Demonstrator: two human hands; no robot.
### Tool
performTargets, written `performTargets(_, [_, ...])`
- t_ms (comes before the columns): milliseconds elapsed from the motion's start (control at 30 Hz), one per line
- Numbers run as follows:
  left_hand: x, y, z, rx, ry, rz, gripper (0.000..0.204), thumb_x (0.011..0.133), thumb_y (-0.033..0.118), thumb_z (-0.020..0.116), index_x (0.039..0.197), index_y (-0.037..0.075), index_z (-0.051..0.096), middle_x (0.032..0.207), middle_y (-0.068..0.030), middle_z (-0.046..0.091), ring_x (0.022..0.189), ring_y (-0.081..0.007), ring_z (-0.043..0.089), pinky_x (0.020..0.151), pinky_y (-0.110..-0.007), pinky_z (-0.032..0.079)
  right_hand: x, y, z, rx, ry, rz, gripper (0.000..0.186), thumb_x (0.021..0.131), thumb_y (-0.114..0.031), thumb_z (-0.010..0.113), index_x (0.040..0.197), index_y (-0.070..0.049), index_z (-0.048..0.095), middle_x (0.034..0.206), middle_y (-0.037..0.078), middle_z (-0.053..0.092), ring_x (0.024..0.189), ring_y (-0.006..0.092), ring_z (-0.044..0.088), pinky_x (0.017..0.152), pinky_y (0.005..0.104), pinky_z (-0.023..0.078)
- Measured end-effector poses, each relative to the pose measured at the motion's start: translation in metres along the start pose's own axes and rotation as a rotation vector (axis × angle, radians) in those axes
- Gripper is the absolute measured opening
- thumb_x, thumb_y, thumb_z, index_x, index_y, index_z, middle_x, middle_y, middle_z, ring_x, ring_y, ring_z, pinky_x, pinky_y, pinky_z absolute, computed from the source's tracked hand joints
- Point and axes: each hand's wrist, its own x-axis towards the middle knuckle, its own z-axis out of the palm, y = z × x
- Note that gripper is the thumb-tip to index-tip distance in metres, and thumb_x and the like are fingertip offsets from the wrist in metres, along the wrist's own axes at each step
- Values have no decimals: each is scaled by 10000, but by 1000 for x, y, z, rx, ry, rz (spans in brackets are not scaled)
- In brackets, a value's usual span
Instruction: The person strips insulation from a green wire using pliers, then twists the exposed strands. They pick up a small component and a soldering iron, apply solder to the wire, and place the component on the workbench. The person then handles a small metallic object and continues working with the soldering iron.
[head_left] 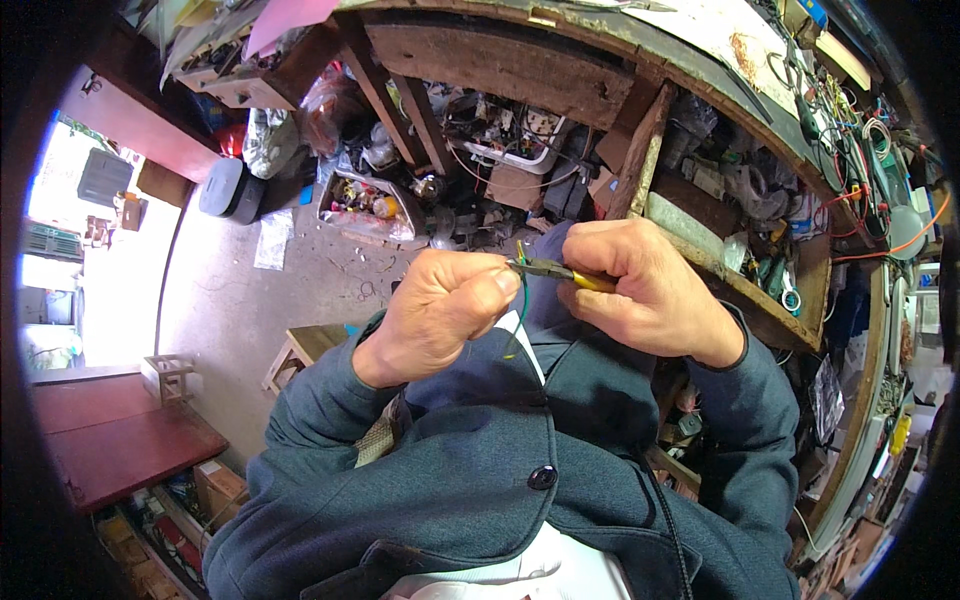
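Note:
In front of my chest my left hand [450, 305] is closed, thumb pressed against the fingers, pinching a thin green wire [526, 303]. The wire hangs down in a curve, and its lower end looks yellowish. My right hand [640, 285] is wrapped round pliers [548, 268] with dark metal jaws and yellow handles. The jaws point left and meet the wire right beside my left thumb tip. Whether they are fully closed on it is too small to make out. Most of the handles are hidden inside my right fist.
Ahead stands a wooden workbench [500, 62], with a white bin [540, 150] of parts and an open box [372, 208] of odds and ends beneath. A small wooden stool [300, 352] is left of me. Cables and tools [850, 150] crowd the bench on the right.

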Motion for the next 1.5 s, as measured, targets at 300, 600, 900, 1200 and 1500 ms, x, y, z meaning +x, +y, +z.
performTargets(300, [2,3,8,84,75,13,361,992,206,561,671,74,462,580,39,379,520,-59,323,488,-255,254,0,-4,-4,-96,7,-39,180,744,-101,620,700,28,503,656,184,466,649,363,522,582,459,408])
performTargets(600, [-3,4,6,245,29,34,398,1043,219,521,685,72,427,659,89,346,627,-30,292,527,-262,256,-1,-12,-8,-101,46,0,164,698,-46,631,665,27,489,625,190,457,582,378,505,548,443,394])
performTargets(900, [-2,14,8,444,-58,86,399,1020,160,534,664,54,389,625,48,314,600,-46,286,508,-292,266,-4,-14,-41,-171,-41,33,187,664,-31,629,666,34,454,602,171,436,540,332,472,521,413,359])
performTargets(1200, [-6,16,9,478,-106,127,388,986,91,562,656,36,368,595,15,292,556,-59,277,476,-316,272,-16,-12,-57,-129,-78,57,291,610,12,625,634,31,336,608,143,313,554,322,353,536,416,272])
performTargets(1500, [-12,20,5,534,-148,202,325,942,38,564,655,14,414,573,-26,347,497,-104,327,468,-327,313,-29,-18,-90,-175,-141,142,307,611,-19,651,617,23,347,605,133,341,543,308,390,527,406,268])
